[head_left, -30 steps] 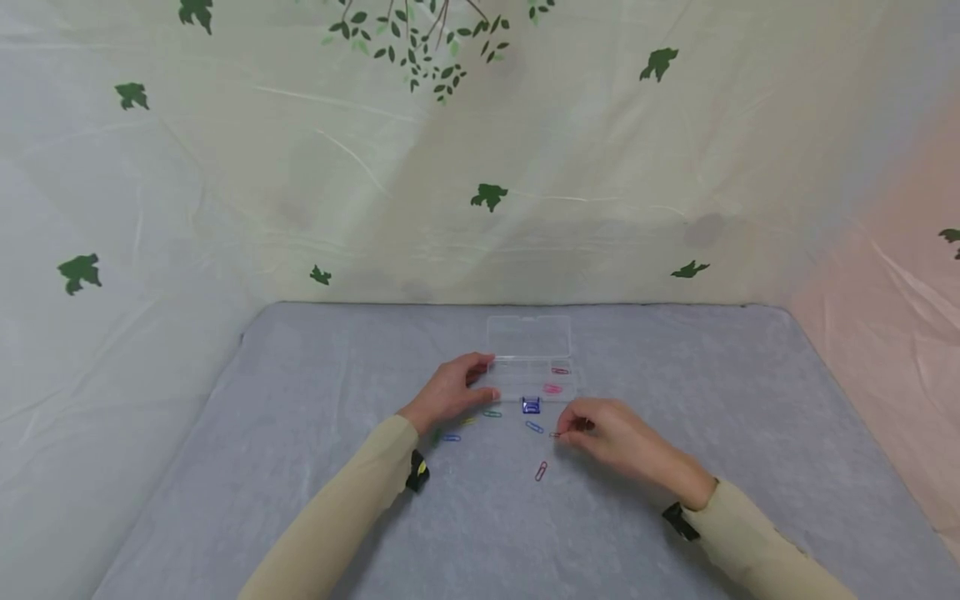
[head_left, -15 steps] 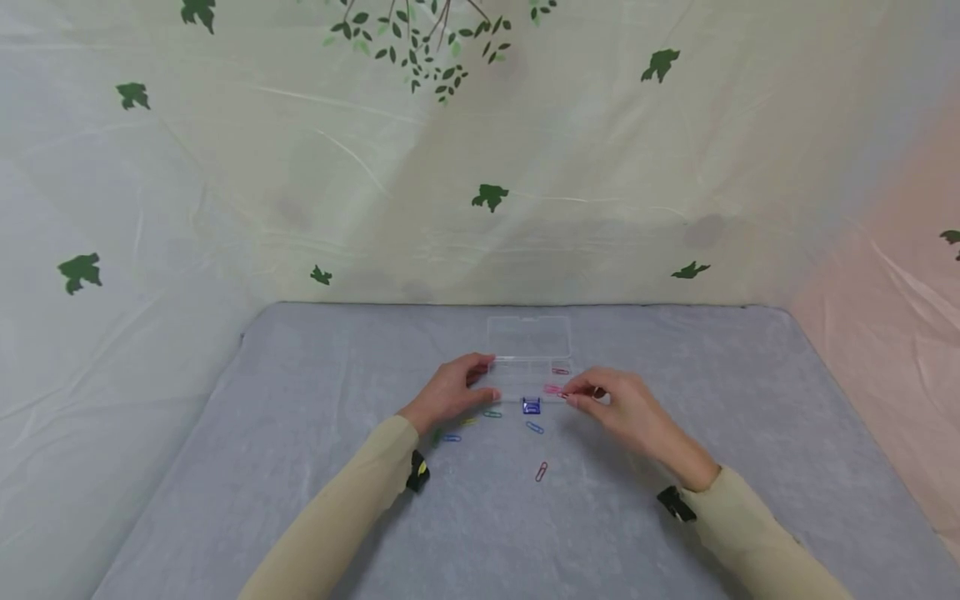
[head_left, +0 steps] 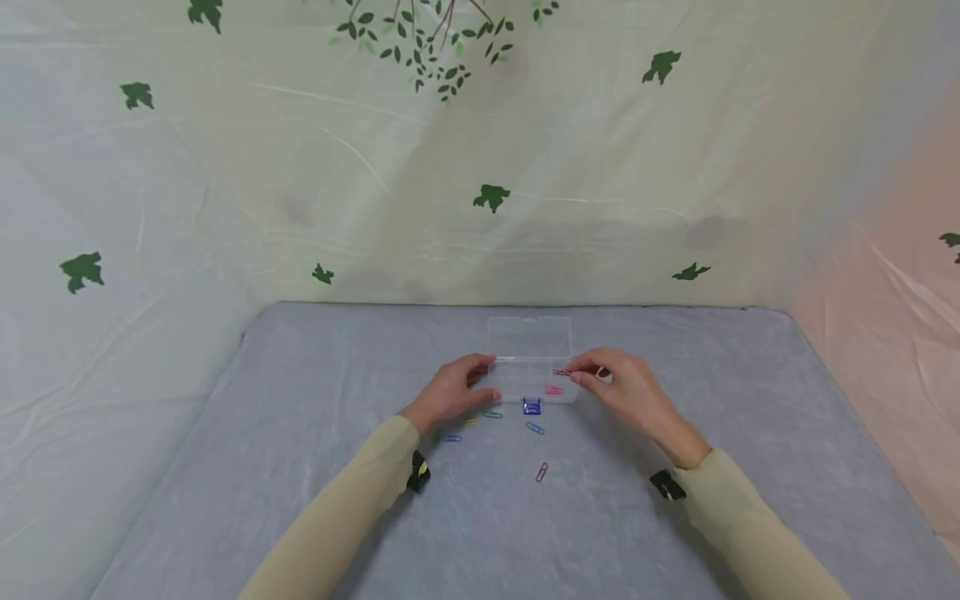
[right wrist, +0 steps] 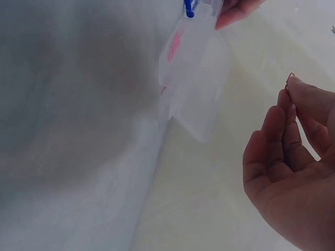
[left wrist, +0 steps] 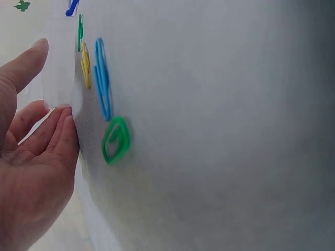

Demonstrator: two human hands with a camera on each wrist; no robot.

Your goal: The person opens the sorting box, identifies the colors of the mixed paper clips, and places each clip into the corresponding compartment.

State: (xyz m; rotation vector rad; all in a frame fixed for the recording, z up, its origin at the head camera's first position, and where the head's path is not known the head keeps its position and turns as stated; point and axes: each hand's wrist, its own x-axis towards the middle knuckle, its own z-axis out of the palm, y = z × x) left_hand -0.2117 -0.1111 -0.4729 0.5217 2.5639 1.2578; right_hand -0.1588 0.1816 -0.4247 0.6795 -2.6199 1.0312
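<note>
A clear plastic compartment box [head_left: 517, 380] lies on the table with its lid [head_left: 528, 337] folded back. My left hand [head_left: 448, 388] grips the box's left end, thumb at the front corner and fingers at the back. Over the right end, my right hand [head_left: 633, 400] pinches a red paper clip [right wrist: 290, 78] between thumb and fingertips. Pink paper clips [head_left: 553, 390] lie in the front right compartment; red shows in the compartment behind, partly overlapped by the held clip in the head view. A blue latch [head_left: 532, 407] sits at the box's front.
Loose paper clips lie before the box: a blue one [head_left: 535, 428], a red one [head_left: 542, 472], a green one [head_left: 492, 414], a yellow one [left wrist: 86, 65], a light blue one [left wrist: 102, 78] and a green angular one [left wrist: 116, 140]. Grey cloth covers the table [head_left: 300, 467]; pale fabric hangs around it.
My right hand has lifted the red paper clip from the table and carried it forward, past the front right compartment, to the back right one. The left hand stays on the box.
</note>
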